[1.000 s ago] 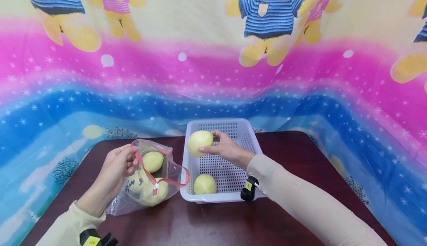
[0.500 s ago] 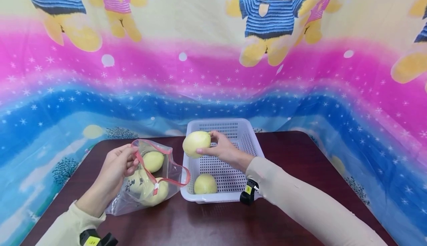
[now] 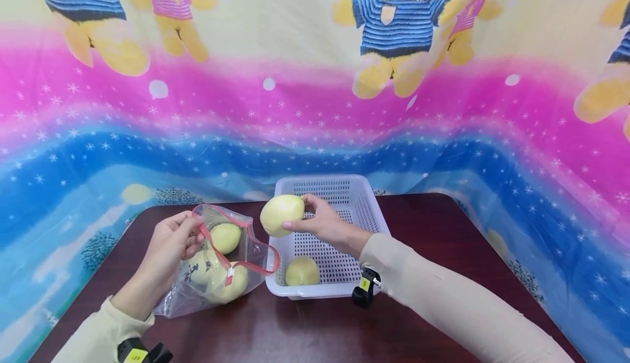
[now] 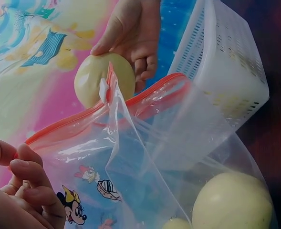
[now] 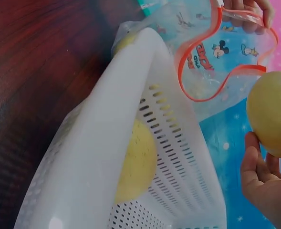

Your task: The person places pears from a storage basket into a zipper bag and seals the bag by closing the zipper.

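My left hand (image 3: 172, 245) pinches the red zip edge of a clear zipper bag (image 3: 172, 302), whose mouth gapes toward the basket. Several pale yellow pears (image 3: 227, 237) lie inside the bag, and cartoon figures are printed on its plastic. With thumb and fingers my right hand (image 3: 328, 225) holds another pear (image 3: 281, 215) in the air, over the basket's left rim and just right of the bag's mouth. In the left wrist view this held pear (image 4: 90, 81) shows behind the zip edge and its white slider (image 4: 103, 90).
A white perforated plastic basket (image 3: 327, 292) stands right of the bag, with one pear (image 3: 302, 271) in its front left corner. Both rest on a dark reddish-brown table (image 3: 418, 232). A printed cloth (image 3: 315, 117) hangs behind and along the sides.
My right hand has carried the pear leftward, from above the basket to its left rim, closer to the bag. The left hand and bag have hardly moved.
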`<state>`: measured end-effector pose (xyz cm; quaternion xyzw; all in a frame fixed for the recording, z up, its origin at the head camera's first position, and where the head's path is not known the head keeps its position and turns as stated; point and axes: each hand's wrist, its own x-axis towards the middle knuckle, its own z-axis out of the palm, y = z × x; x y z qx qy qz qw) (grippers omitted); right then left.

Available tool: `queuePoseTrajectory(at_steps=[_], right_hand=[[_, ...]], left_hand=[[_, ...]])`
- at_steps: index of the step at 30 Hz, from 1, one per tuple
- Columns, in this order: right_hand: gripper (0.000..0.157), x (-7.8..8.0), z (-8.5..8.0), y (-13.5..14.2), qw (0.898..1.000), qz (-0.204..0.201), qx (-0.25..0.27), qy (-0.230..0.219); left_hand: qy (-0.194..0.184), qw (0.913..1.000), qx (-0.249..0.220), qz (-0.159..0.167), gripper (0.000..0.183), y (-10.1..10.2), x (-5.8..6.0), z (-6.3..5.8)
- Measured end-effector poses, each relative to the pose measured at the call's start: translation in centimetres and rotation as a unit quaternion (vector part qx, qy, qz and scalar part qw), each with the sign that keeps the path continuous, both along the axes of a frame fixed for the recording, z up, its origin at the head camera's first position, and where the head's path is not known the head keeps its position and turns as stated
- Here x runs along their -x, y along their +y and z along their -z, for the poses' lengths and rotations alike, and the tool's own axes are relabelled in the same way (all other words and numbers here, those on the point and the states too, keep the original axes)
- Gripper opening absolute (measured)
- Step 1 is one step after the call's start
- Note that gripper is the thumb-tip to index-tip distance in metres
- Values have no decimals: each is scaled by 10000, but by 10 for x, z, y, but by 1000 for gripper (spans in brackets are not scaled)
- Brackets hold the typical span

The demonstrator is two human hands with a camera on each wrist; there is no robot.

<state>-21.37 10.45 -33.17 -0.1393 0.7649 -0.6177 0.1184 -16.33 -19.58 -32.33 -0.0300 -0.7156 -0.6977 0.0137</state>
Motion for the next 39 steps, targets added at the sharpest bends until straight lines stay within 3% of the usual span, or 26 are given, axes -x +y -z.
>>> queuePoseTrajectory(at_steps=[10, 20, 39], right_hand=[[55, -3, 0, -6, 9999, -78, 55, -44], [47, -13, -2, -13, 9994, -302, 175, -34], [55, -32, -1, -37, 9938, -790, 707, -339]], left_hand=[[127, 9998, 120, 54, 31, -1, 1, 1], [21, 9997, 222, 61, 31, 0, 2, -3], [11, 9997, 161, 156, 33, 0, 2, -1]])
